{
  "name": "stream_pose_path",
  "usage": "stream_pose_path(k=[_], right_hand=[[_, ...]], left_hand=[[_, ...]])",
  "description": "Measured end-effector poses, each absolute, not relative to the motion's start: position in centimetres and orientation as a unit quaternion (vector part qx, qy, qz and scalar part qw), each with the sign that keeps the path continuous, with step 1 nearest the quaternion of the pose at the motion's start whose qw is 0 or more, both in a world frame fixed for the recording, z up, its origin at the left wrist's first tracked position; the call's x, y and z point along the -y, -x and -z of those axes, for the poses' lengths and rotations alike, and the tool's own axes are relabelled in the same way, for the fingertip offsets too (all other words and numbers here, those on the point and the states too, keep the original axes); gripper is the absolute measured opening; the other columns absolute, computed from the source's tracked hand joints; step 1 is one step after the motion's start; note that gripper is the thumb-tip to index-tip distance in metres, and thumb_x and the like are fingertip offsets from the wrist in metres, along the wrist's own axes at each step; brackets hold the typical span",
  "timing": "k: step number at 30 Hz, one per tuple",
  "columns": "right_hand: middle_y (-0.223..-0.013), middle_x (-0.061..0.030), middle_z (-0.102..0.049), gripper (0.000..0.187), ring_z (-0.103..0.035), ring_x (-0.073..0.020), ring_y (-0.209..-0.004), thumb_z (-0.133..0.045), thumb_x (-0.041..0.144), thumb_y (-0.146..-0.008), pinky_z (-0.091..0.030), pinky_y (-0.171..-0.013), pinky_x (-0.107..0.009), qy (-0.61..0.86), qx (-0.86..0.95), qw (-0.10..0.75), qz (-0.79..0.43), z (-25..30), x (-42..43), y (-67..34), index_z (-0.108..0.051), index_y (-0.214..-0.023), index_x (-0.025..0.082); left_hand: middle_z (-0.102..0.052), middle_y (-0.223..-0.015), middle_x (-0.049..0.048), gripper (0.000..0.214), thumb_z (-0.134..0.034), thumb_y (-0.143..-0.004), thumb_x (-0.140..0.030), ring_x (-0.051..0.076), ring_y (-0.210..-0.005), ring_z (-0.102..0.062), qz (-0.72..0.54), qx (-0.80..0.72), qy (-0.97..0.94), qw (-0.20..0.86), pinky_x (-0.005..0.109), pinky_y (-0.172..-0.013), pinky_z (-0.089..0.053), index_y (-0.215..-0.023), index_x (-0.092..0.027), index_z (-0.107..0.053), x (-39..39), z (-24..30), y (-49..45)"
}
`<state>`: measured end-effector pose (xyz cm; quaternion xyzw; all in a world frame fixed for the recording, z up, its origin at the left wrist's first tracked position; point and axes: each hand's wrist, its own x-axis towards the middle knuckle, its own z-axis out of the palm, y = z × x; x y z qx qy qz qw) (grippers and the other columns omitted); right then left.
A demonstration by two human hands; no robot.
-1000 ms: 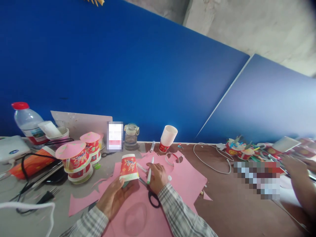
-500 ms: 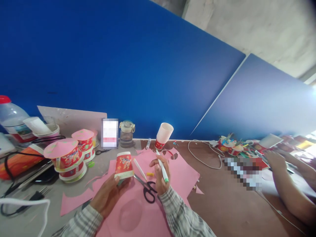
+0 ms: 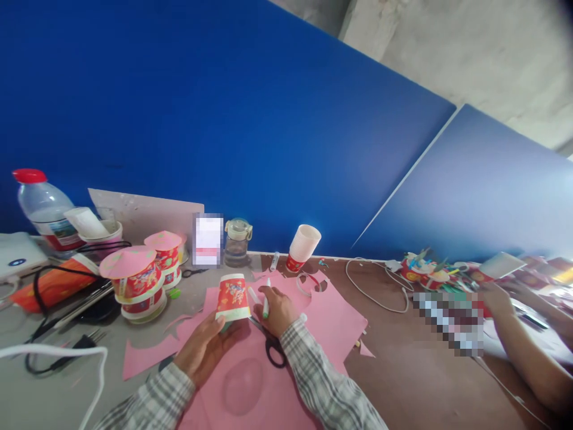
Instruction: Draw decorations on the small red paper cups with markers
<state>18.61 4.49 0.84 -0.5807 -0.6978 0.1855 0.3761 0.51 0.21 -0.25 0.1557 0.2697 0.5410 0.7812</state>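
Observation:
My left hand [image 3: 203, 346] grips an upside-down red patterned paper cup [image 3: 233, 298] by its rim, above a sheet of pink paper [image 3: 313, 322] on the table. My right hand [image 3: 276, 309] is closed on a white marker with a green tip [image 3: 265, 298], held right beside the cup. Black-handled scissors [image 3: 272, 346] lie on the pink paper under my right wrist. A second white pen [image 3: 253, 294] lies between the cup and my right hand.
Decorated red cups with pink paper lids [image 3: 134, 280] stand at left, near a water bottle [image 3: 42, 209], cables and a plug [image 3: 83, 341]. A tilted cup stack [image 3: 302, 248] and a glass jar [image 3: 236, 242] stand by the blue wall. Another person's arm [image 3: 519, 340] works at right among craft clutter.
My right hand lifted the marker up off the paper half a second ago, then brought it back down beside the cup. The left hand kept hold of the cup throughout.

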Motion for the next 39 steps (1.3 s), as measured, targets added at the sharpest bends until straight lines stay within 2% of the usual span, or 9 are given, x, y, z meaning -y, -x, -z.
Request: stream_pose_path(k=[5, 11, 15, 20, 23, 27, 32, 36, 39], right_hand=[[-0.070, -0.0052, -0.067, 0.035, -0.059, -0.0237, -0.057, -0.067, 0.010, -0.053, -0.042, -0.057, -0.029, 0.566, 0.697, 0.390, -0.203, -0.2, -4.5, -18.5, -0.067, -0.086, 0.022], [-0.086, -0.0056, -0.061, 0.042, -0.056, -0.0229, -0.070, -0.056, 0.010, -0.061, -0.044, -0.066, -0.032, 0.534, 0.624, 0.520, -0.233, -1.5, -4.6, -19.5, -0.056, -0.102, 0.021], [-0.054, 0.0072, -0.043, 0.032, -0.042, -0.0138, -0.044, -0.054, 0.013, -0.064, -0.039, -0.045, -0.024, 0.489, 0.567, 0.576, -0.329, -3.5, -4.3, -19.8, -0.056, -0.095, 0.021], [-0.054, 0.0077, -0.039, 0.021, -0.030, -0.0073, -0.033, -0.045, 0.020, -0.069, -0.035, -0.036, -0.020, 0.392, 0.517, 0.591, -0.480, -5.7, -3.1, -19.0, -0.054, -0.089, 0.020], [-0.060, 0.0056, -0.044, 0.018, -0.036, -0.0073, -0.037, -0.052, 0.020, -0.066, -0.038, -0.039, -0.020, 0.320, 0.442, 0.602, -0.582, -6.6, -2.3, -18.7, -0.054, -0.084, 0.021], [-0.063, 0.0043, -0.051, 0.022, -0.047, -0.0098, -0.046, -0.064, 0.013, -0.059, -0.043, -0.046, -0.021, 0.231, 0.346, 0.605, -0.679, -7.2, -1.4, -18.4, -0.055, -0.077, 0.022], [-0.054, 0.0058, -0.051, 0.011, -0.053, -0.0133, -0.044, -0.064, 0.026, -0.067, -0.048, -0.046, -0.026, 0.223, 0.352, 0.649, -0.637, -7.1, -1.2, -17.6, -0.055, -0.072, 0.022], [-0.057, 0.0055, -0.055, 0.010, -0.062, -0.0174, -0.049, -0.058, 0.034, -0.074, -0.052, -0.053, -0.032, 0.285, 0.355, 0.732, -0.507, -5.9, -1.5, -16.9, -0.054, -0.076, 0.024], [-0.063, 0.0036, -0.057, 0.013, -0.065, -0.0205, -0.056, -0.050, 0.035, -0.079, -0.054, -0.059, -0.038, 0.328, 0.407, 0.755, -0.395, -4.8, -1.3, -16.5, -0.056, -0.080, 0.023]], left_hand=[[-0.069, -0.088, 0.0197, 0.038, -0.063, -0.058, -0.020, 0.038, -0.090, -0.055, -0.547, -0.265, -0.147, 0.780, 0.057, -0.082, -0.040, -0.095, -0.012, -0.060, -0.2, 0.5, -0.5], [-0.068, -0.091, 0.0209, 0.039, -0.063, -0.058, -0.021, 0.039, -0.091, -0.055, -0.544, -0.281, -0.141, 0.778, 0.054, -0.080, -0.043, -0.096, -0.012, -0.060, -0.3, 0.8, -0.4], [-0.067, -0.094, 0.0215, 0.041, -0.063, -0.057, -0.022, 0.038, -0.091, -0.055, -0.548, -0.292, -0.134, 0.772, 0.051, -0.081, -0.043, -0.096, -0.011, -0.060, -0.3, 1.0, -0.4], [-0.067, -0.094, 0.0206, 0.043, -0.065, -0.054, -0.021, 0.037, -0.092, -0.054, -0.541, -0.295, -0.148, 0.773, 0.052, -0.086, -0.038, -0.096, -0.012, -0.060, -0.2, 0.3, -0.6], [-0.068, -0.091, 0.0210, 0.044, -0.067, -0.050, -0.022, 0.037, -0.091, -0.055, -0.538, -0.307, -0.151, 0.771, 0.051, -0.086, -0.038, -0.093, -0.011, -0.061, -0.1, -0.1, -0.6], [-0.068, -0.090, 0.0198, 0.039, -0.065, -0.054, -0.021, 0.037, -0.091, -0.055, -0.539, -0.288, -0.165, 0.774, 0.051, -0.086, -0.038, -0.093, -0.013, -0.061, 0.0, 0.1, -0.5], [-0.069, -0.091, 0.0191, 0.037, -0.066, -0.053, -0.021, 0.036, -0.092, -0.055, -0.534, -0.285, -0.168, 0.778, 0.051, -0.086, -0.036, -0.090, -0.014, -0.063, -0.1, 0.2, -0.5], [-0.068, -0.092, 0.0189, 0.040, -0.067, -0.050, -0.023, 0.037, -0.091, -0.055, -0.534, -0.292, -0.174, 0.775, 0.052, -0.087, -0.034, -0.089, -0.014, -0.064, 0.0, -0.1, -0.7], [-0.068, -0.092, 0.0190, 0.040, -0.067, -0.051, -0.023, 0.036, -0.091, -0.055, -0.534, -0.295, -0.174, 0.773, 0.053, -0.087, -0.033, -0.091, -0.014, -0.063, 0.0, -0.2, -0.7]])
